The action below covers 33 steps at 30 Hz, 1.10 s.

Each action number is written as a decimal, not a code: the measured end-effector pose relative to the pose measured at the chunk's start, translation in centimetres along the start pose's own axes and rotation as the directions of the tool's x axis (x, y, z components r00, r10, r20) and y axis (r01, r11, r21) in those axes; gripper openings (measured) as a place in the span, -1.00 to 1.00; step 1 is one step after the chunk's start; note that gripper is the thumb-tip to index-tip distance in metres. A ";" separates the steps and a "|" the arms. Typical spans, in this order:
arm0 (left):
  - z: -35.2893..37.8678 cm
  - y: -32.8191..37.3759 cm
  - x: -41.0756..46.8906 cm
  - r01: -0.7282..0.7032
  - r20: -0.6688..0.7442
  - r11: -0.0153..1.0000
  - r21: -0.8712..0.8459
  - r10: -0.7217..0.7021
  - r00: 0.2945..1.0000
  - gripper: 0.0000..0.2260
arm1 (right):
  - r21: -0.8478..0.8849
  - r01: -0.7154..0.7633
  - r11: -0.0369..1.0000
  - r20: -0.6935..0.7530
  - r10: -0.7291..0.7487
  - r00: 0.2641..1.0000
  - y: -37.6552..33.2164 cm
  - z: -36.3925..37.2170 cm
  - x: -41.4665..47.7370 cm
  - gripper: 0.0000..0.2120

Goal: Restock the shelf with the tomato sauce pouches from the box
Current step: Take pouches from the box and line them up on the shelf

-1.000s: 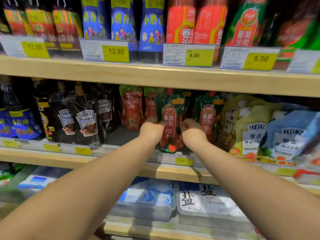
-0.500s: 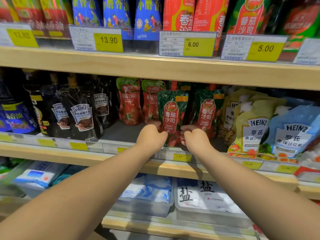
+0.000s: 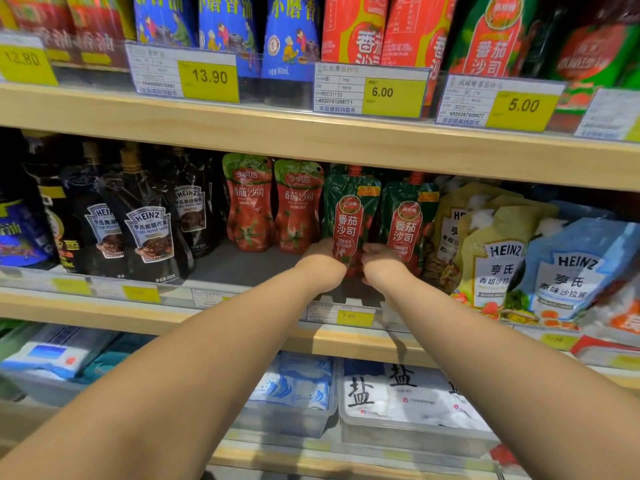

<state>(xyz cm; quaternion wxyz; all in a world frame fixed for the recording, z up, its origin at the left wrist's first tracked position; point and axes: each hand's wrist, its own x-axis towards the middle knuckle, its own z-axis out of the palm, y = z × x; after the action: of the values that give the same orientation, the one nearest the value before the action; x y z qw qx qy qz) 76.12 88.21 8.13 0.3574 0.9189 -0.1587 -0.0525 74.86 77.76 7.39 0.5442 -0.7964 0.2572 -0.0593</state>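
Both our hands, left hand (image 3: 323,268) and right hand (image 3: 382,268), pinch the green ketchup pouch (image 3: 349,220) low on the middle shelf (image 3: 242,265); we should seat it upright, flush left of its twin (image 3: 407,223).

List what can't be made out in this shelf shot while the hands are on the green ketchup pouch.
- Fingers of the left hand and right hand: curled away from the head camera, so the grip is unclear.
- Bottom of the green ketchup pouch: covered by both hands.
- The box: out of frame.
- Price tag under the black pouches: too blurred to read.
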 end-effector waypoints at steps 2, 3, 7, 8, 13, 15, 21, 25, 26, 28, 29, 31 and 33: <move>-0.2 -0.3 0.0 -0.005 0.011 0.999 -0.046 0.006 1.000 -0.67 | -0.118 0.065 0.991 -0.055 -0.071 0.996 -0.1 -0.2 -0.6 -0.61; -0.4 -0.6 0.0 -0.004 -0.005 0.997 -0.078 0.003 1.000 -0.67 | -0.164 0.116 0.980 -0.094 -0.132 0.987 -0.2 -0.3 -1.2 -0.64; -2.6 -2.3 -1.9 -0.042 -0.246 0.929 -0.369 -0.054 0.968 -0.68 | -0.173 0.354 0.919 -0.173 -0.383 0.908 -0.9 0.0 -4.5 -0.81; -3.5 -2.8 -2.7 -0.060 -0.302 0.909 -0.412 -0.074 0.950 -0.71 | -0.126 0.402 0.907 -0.170 -0.419 0.892 -1.3 0.5 -5.6 -0.89; -7.5 -7.7 -7.9 -0.135 -0.423 0.798 -0.587 -0.160 0.892 -0.81 | 0.040 0.510 0.859 -0.042 -0.508 0.860 -1.5 6.3 -10.8 -0.83; -8.5 -10.8 -10.6 -0.121 -0.408 0.722 -0.681 -0.236 0.882 -0.75 | 0.063 0.505 0.861 0.074 -0.509 0.858 -0.6 9.3 -12.7 -0.78; -9.6 -24.0 -19.2 0.191 -0.245 0.620 -0.761 -0.547 0.801 -0.75 | 0.028 0.428 0.903 0.399 -0.403 0.824 3.2 18.9 -18.5 -0.66; -9.3 -33.5 -25.6 0.416 -0.173 0.561 -0.716 -0.720 0.672 -0.79 | -0.022 0.399 0.917 0.556 -0.320 0.767 6.0 25.1 -22.6 -0.61; -9.2 -35.8 -27.2 0.474 -0.143 0.546 -0.691 -0.746 0.650 -0.80 | -0.039 0.375 0.926 0.606 -0.277 0.746 6.9 26.9 -23.4 -0.62; -9.1 -39.6 -29.6 0.574 -0.114 0.540 -0.616 -0.782 0.612 -0.78 | -0.107 0.311 0.944 0.687 -0.156 0.710 8.5 30.3 -24.5 -0.67; -9.2 -41.6 -31.0 0.621 -0.112 0.532 -0.576 -0.803 0.585 -0.76 | -0.124 0.279 0.952 0.718 -0.108 0.688 9.4 32.5 -25.2 -0.69; -9.0 -43.5 -32.7 0.696 -0.082 0.511 -0.505 -0.831 0.551 -0.78 | -0.144 0.225 0.964 0.714 -0.056 0.698 11.1 34.7 -25.8 -0.80; -8.9 -45.0 -34.0 0.765 -0.024 0.485 -0.423 -0.850 0.525 -0.80 | -0.201 0.177 0.964 0.703 0.016 0.711 13.1 37.3 -26.5 -0.96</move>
<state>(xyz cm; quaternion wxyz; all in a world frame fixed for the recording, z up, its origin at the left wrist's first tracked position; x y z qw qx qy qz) 57.34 136.30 -16.21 0.4674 0.8001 0.3503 -0.1365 61.50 117.89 -14.42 0.4913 -0.8327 0.0027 0.2552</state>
